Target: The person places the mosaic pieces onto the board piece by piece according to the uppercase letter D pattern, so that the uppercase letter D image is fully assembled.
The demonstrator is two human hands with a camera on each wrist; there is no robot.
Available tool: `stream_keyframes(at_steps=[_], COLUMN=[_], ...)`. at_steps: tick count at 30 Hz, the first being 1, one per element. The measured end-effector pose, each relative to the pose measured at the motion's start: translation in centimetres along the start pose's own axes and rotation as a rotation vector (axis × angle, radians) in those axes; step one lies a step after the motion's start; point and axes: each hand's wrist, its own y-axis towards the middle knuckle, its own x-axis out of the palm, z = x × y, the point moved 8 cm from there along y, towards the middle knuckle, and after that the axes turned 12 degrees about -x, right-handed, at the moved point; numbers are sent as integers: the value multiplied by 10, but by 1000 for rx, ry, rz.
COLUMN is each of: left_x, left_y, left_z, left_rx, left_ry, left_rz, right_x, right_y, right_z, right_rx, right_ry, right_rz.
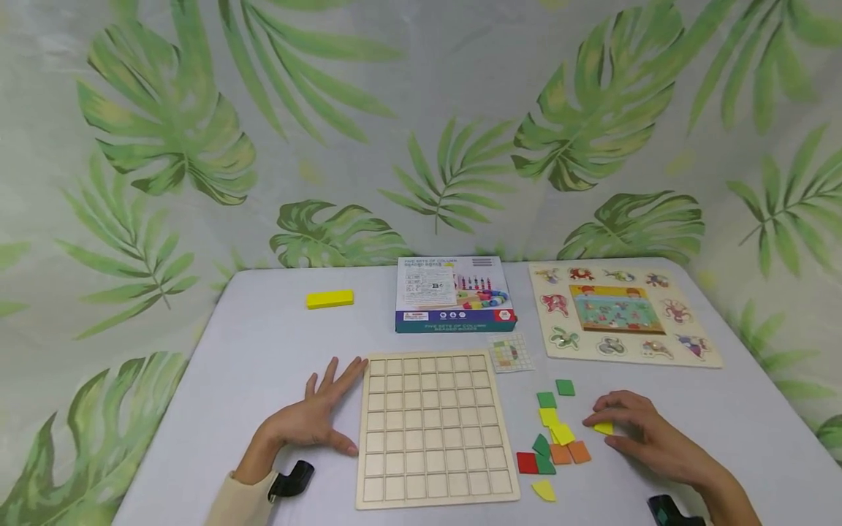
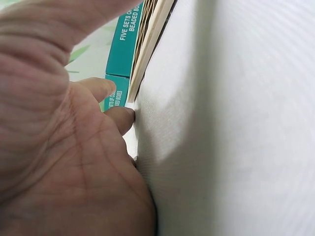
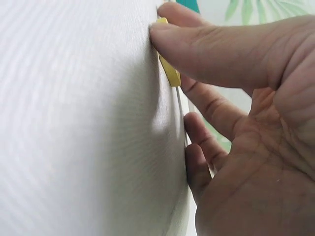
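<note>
A wooden grid board (image 1: 434,431) with square recesses lies flat on the table. At its left edge, my left hand (image 1: 319,420) rests with fingers spread, fingertips and thumb touching or very near the rim. My right hand (image 1: 641,435) pinches a small yellow tile (image 1: 603,428) between thumb and fingers at the table surface, right of the board. In the right wrist view, the thumb covers part of this yellow tile (image 3: 170,71). Loose tiles lie between board and right hand: green (image 1: 565,387), yellow (image 1: 544,490), orange (image 1: 579,451) and red (image 1: 527,462) ones.
A small pattern card (image 1: 511,353) lies by the board's upper right corner. Behind stand a boxed bead set (image 1: 454,296) and, to its right, a sea-animal puzzle board (image 1: 625,314). A yellow block (image 1: 330,299) sits at the back left.
</note>
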Motion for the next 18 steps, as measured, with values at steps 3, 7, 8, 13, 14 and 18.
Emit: stream_keyframes(at_steps=[3, 7, 8, 13, 14, 18], left_x=[2, 3, 3, 2, 2, 2], left_y=[1, 1, 1, 2, 3, 3], left_z=[-1, -4, -4, -3, -3, -3], left_rx=[-5, -15, -16, -22, -22, -21], left_ry=[-4, -4, -2, 10, 12, 24], left_rz=[2, 7, 6, 7, 7, 10], right_x=[-3, -4, -4, -4, -4, -5], right_y=[1, 3, 3, 8, 10, 15], right_z=[-3, -6, -7, -9, -9, -14], right_rx=[-34, -58, -56, 5, 11, 9], right_ry=[-44, -77, -84, -146, -166, -209], right_rz=[20, 41, 44, 20, 13, -1])
